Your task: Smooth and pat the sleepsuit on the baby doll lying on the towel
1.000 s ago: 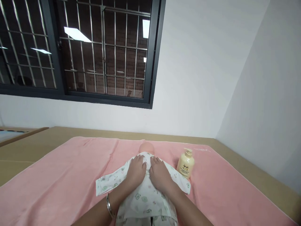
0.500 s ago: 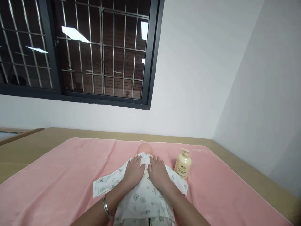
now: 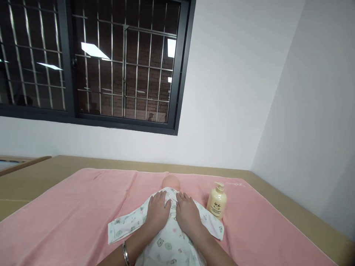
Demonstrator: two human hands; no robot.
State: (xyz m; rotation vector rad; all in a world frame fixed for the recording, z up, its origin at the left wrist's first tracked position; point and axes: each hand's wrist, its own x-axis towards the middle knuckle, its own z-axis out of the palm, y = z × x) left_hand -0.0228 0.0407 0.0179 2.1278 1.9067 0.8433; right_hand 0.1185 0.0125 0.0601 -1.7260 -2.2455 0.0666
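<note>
A baby doll [image 3: 171, 181] lies on a pink towel, its head toward the wall, dressed in a white printed top [image 3: 168, 242] with the sleeves spread to both sides. My left hand [image 3: 158, 210] rests flat on the left of the doll's upper body, fingers stretched toward its head. On the right of the upper body my right hand [image 3: 188, 210] lies the same way, palm down on the cloth. Between the two hands a strip of the top shows. Close to the right sleeve stands a cream pump bottle [image 3: 217, 202], touched by neither hand.
The pink towel [image 3: 83, 214] covers much of a tan table [image 3: 97, 162]. Behind it rises a white wall [image 3: 222, 92] with a dark-framed, barred window [image 3: 124, 66]. Another wall [image 3: 318, 129] borders the table on the right.
The whole view has shifted, so the doll, bottle and window sit lower in the picture. Both hands still lie flat on the doll's upper body.
</note>
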